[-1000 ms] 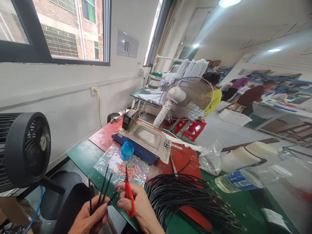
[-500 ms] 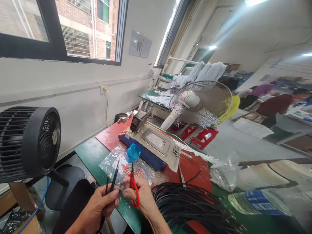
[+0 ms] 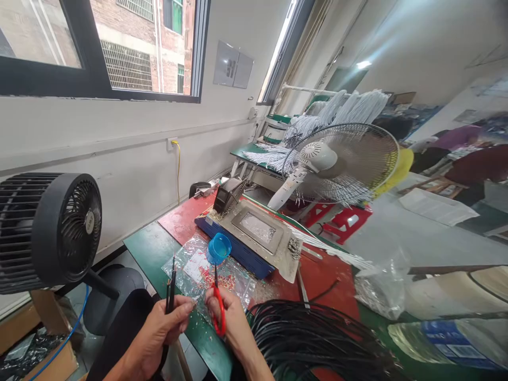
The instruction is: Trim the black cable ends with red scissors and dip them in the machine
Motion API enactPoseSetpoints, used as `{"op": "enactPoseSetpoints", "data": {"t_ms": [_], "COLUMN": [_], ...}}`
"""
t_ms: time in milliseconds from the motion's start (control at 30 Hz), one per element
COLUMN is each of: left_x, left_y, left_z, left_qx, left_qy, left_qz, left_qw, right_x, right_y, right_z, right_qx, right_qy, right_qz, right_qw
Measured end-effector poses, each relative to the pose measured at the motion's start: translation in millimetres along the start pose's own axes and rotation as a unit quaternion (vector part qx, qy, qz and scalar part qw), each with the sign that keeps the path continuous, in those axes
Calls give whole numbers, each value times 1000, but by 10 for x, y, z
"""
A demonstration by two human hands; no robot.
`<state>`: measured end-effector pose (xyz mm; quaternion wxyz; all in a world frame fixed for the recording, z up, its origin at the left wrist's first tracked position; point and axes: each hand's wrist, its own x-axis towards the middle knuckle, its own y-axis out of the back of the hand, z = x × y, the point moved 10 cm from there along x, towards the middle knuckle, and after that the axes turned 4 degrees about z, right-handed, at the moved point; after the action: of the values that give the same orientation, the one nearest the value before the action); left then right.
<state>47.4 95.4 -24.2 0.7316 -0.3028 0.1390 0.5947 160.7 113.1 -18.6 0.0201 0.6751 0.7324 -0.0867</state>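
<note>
My left hand (image 3: 164, 328) is closed around black cables (image 3: 171, 288), whose ends point up above the thumb. A pair of red-handled scissors (image 3: 218, 316) sits in my right hand (image 3: 235, 321), blades pointing up and away from me. A small gap separates the two hands over the near edge of the table. Just beyond them lies a clear plastic bag (image 3: 186, 259) with small red and pale scraps (image 3: 216, 279) on it. A blue plastic cup (image 3: 218, 248) stands on the bag. To the right of my right hand, a thick bundle of black cables (image 3: 317, 338) covers the table.
A blue and beige bench machine (image 3: 234, 254) sits behind the cup. Fans stand at left (image 3: 67, 227) and behind the table (image 3: 341, 164). A plastic bottle (image 3: 444, 341) lies at right. Other people (image 3: 482, 166) work at the far right.
My hands have moved apart, and the cables in my left hand have swung more upright and to the left. The scissors remain in my right hand. The view has shifted slightly.
</note>
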Motion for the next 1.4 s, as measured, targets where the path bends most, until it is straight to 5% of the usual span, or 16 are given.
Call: {"op": "enactPoseSetpoints", "data": {"t_ms": [200,533,1033,1200,1400], "left_x": [47,118,138,157,93], "left_y": [86,206,252,189,-34], "left_z": [90,126,308,236,-14], "left_qx": [-18,32,186,157,58], "left_qy": [-25,-79,-149,-130,-46], "left_qz": [43,95,126,100,10], "left_qw": [999,992,963,974,997], "right_x": [-114,-154,-125,-82,-89], "right_y": [-6,-109,46,131,119], "right_z": [-182,-70,15,109,222], "right_qx": [-123,-316,-377,-313,7], "right_qy": [46,31,15,8,-77], "right_qz": [-35,-69,-24,1,7], "right_qw": [991,946,926,950,997]}}
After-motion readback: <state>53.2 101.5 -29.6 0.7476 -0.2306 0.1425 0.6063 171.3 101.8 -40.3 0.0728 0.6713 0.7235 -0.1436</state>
